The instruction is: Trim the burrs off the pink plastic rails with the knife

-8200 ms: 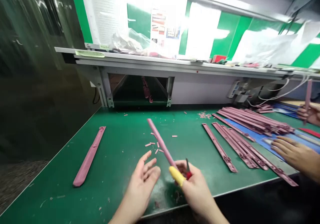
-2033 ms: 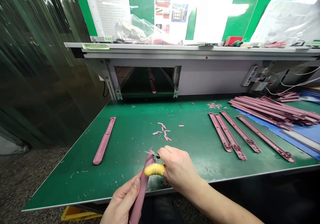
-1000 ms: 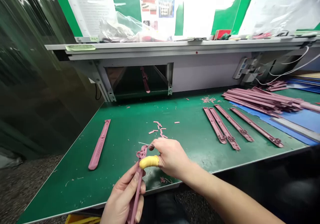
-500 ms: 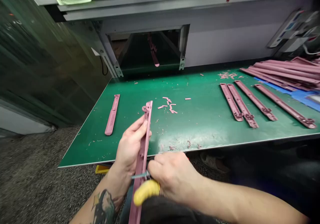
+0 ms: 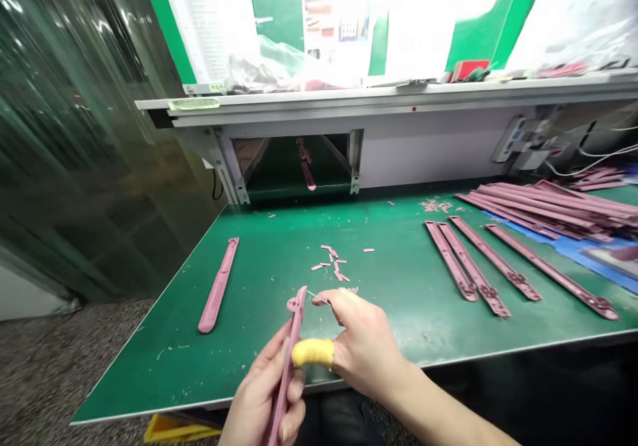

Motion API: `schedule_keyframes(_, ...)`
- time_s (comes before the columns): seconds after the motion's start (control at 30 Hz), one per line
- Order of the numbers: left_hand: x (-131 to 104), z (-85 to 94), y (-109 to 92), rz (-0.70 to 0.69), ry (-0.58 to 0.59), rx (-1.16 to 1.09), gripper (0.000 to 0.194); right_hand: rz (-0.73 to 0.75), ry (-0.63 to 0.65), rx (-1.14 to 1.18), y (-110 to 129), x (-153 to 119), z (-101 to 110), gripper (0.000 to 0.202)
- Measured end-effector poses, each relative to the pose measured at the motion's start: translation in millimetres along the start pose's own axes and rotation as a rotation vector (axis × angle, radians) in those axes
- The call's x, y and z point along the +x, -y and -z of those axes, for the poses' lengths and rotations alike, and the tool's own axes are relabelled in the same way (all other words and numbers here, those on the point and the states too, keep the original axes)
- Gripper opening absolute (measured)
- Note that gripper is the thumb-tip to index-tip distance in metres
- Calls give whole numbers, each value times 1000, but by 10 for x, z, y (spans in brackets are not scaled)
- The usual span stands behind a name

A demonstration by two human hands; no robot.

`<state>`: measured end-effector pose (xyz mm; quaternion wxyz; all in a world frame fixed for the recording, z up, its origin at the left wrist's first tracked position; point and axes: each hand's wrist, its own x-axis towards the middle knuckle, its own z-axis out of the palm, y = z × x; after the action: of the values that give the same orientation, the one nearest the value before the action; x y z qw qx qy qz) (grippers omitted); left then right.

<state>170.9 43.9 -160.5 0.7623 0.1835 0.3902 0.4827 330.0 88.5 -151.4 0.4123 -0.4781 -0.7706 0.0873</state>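
My left hand (image 5: 264, 383) is wrapped round a long, narrow pink plastic part (image 5: 288, 376), which tilts up away from me. A small looped end shows at its top. My right hand (image 5: 366, 339) is closed on a thin knife blade (image 5: 312, 294), mostly hidden by the fingers, its tip beside the part's top end. A yellow finger cover (image 5: 313, 351) on the right thumb rests against the part's edge. Just beyond lie several small pink offcuts (image 5: 335, 266) on the green tabletop (image 5: 389, 313).
A single pink part (image 5: 219, 286) lies at the left. On the right, several pink parts (image 5: 476, 273) lie side by side before a pile of pink strips (image 5: 553, 210) on blue sheeting (image 5: 578, 253). A framed opening (image 5: 299, 160) at the back holds another piece.
My right hand has moved from the part's lower length up to its top end, carrying the blade. The view has tilted up, showing the shelf and board behind.
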Motion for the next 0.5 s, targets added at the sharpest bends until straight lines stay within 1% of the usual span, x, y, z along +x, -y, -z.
schedule_keyframes(0.07, -53, 15, 28, 50, 35, -12, 50, -7, 9, -80, -13, 15, -31, 65)
schedule_keyframes(0.17, -85, 27, 26, 57, 38, -16, 56, -5, 23, -185, 4, -72, -82, 63)
schedule_keyframes(0.27, -84, 37, 28, 39, 17, 13, 50, 48, 56, -263, 38, -151, -80, 57)
schedule_keyframes(0.33, -71, 38, 27, 23, -3, 27, 46, 112, 122, -279, 61, -180, -65, 51)
schedule_keyframes(0.4, -57, 37, 18, -12, -38, 35, 48, 152, 210, -238, 84, -198, -41, 49)
schedule_keyframes(0.47, -62, 46, 15, -55, -97, 31, 53, 150, 292, -87, 100, -215, 7, 47)
schedule_keyframes(0.5, -80, 59, 25, -49, -137, 21, 54, 124, 319, 17, 100, -227, 43, 44)
